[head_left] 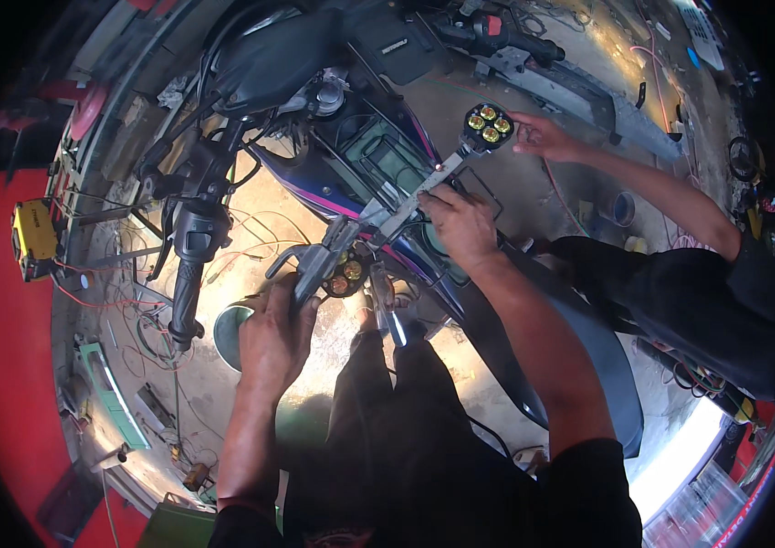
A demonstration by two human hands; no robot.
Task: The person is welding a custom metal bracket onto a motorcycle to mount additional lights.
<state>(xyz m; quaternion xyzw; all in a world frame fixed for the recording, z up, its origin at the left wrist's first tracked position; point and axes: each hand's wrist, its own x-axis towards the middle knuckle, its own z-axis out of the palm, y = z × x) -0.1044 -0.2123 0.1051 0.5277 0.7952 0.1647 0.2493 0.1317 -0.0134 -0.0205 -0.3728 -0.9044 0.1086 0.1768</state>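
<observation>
A flat grey metal bar (403, 212) runs slantwise over the motorcycle's stripped middle. Round lamps with several yellow lenses sit at its two ends: the far lamp (488, 125) and the near lamp (345, 275). My left hand (269, 336) is closed round a dark metal hand tool (318, 265) with a curved lever, lying against the bar's near end. How the tool meets the bar is not plain. My right hand (462, 224) grips the bar's middle, fingers bent over it. Beside the far lamp is another person's hand (547, 139), its fingertips at the lamp's edge.
The motorcycle's handlebar grip (188, 297) stands at my left, its dark seat (579, 338) at my right. A green bucket (230, 334) is near my left wrist. Cables trail over the floor by a yellow machine (34, 239). The other person's dark clothing (680, 292) fills the right.
</observation>
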